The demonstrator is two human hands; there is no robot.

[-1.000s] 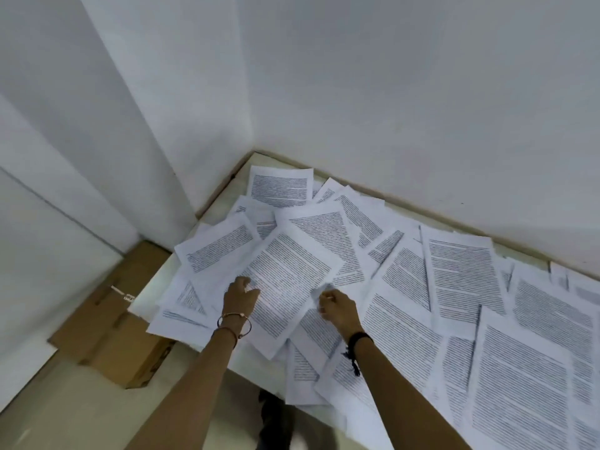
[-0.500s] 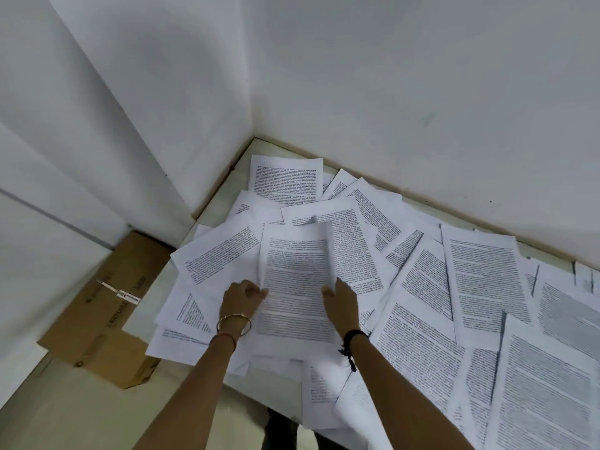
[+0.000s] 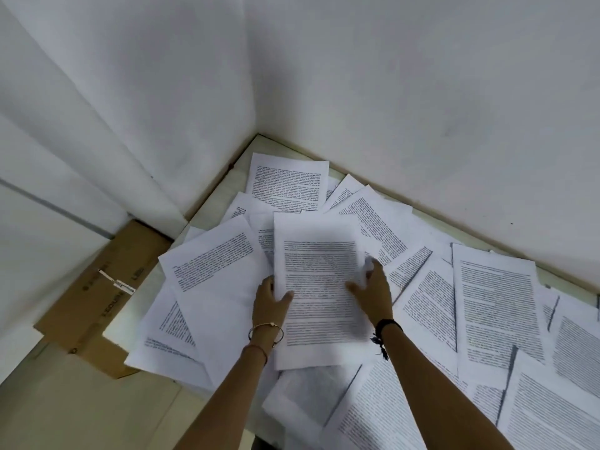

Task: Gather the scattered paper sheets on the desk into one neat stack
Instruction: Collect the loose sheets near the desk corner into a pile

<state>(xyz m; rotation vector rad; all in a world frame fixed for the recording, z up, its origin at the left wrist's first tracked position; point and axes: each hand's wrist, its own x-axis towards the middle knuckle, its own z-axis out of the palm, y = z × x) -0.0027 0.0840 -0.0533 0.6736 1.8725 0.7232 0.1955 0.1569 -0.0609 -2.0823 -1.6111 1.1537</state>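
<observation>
Hands flank one sheet (image 3: 318, 287): your left hand (image 3: 271, 302) and right hand (image 3: 373, 295) pinch its side edges, thumbs on top, fingers (image 3: 376, 272) clamped underneath, likely to square it over the scattered sheets (image 3: 496, 303) covering the tabletop (image 3: 235, 186).

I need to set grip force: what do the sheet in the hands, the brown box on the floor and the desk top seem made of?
Held sheet: thin white paper, matte, black print, gripped by left hand and right hand. Box: brown cardboard, matte, with a folded flap and a pale strip. Desk top: pale, smooth, faintly shiny; perhaps laminate or stone, unclear.
</observation>
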